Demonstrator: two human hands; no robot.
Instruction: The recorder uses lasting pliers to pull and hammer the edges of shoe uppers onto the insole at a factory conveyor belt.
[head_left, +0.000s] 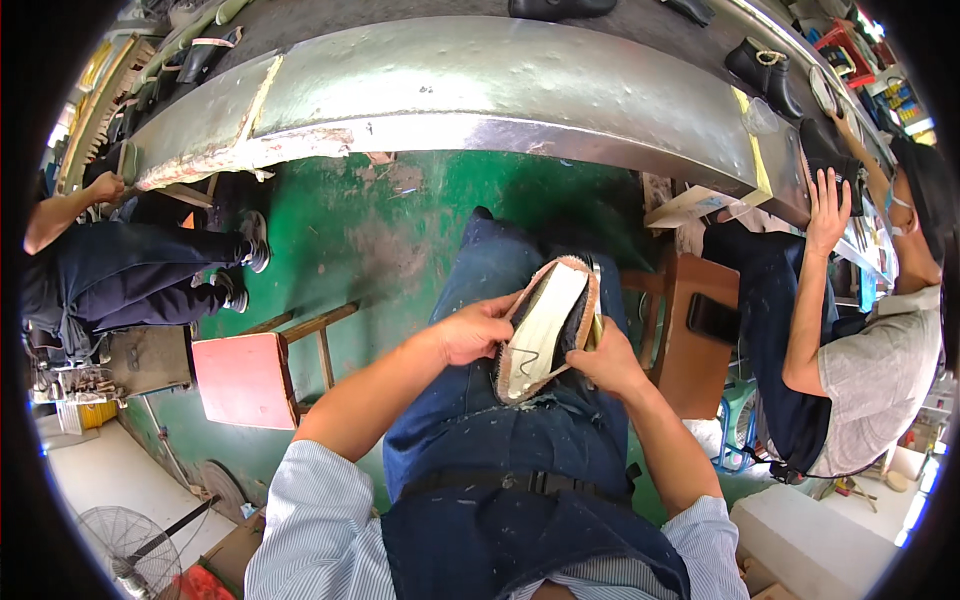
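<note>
An unfinished shoe rests bottom up on my lap, with a pale insole board inside a brown, ragged rim of upper material. A dark line is drawn near its lower end. My left hand pinches the rim at the shoe's left side between thumb and fingers. On the other side, my right hand is closed round the shoe, its thumb on the near right edge and a thin strip of the rim by the thumb. Something shiny shows beside the right fingers, too small to identify. The shoe's underside is hidden against my apron.
A long metal-faced bench curves across ahead, with dark boots on it. Left of me stands a pink-topped stool; at right, a brown seat holds a black phone. People work on both sides. A fan stands lower left.
</note>
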